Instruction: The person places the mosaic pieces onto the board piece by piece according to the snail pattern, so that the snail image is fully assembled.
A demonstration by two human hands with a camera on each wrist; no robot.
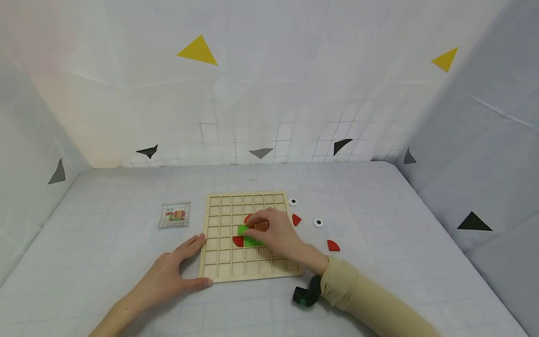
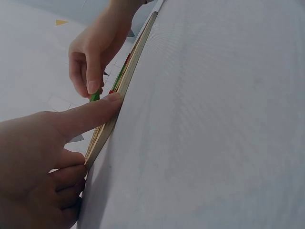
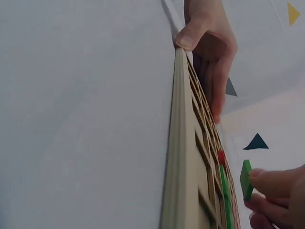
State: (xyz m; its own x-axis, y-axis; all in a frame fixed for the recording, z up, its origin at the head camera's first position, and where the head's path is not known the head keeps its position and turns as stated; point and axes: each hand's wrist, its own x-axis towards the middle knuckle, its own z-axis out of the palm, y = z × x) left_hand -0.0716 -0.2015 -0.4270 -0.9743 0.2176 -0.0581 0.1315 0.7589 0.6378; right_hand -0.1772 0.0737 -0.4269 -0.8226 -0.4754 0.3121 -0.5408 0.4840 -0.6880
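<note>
My right hand (image 1: 275,234) pinches a green square tile (image 3: 246,180) between thumb and fingertips, just above the wooden grid board (image 1: 223,270). Under and around that hand, a red quarter-round piece (image 1: 238,241), green squares (image 1: 250,241) and a brown piece (image 1: 262,226) lie in the board's cells; the hand partly hides them. At the board's near left corner rests my left hand (image 1: 168,274), its thumb on the near edge and its fingers against the left edge.
Left of the board lies a small pattern card (image 1: 174,215). On the right are loose red pieces (image 1: 333,245) and two white eye discs (image 1: 317,223). A black device (image 1: 308,294) is at my right wrist. White walls with coloured triangles surround the table (image 1: 400,281).
</note>
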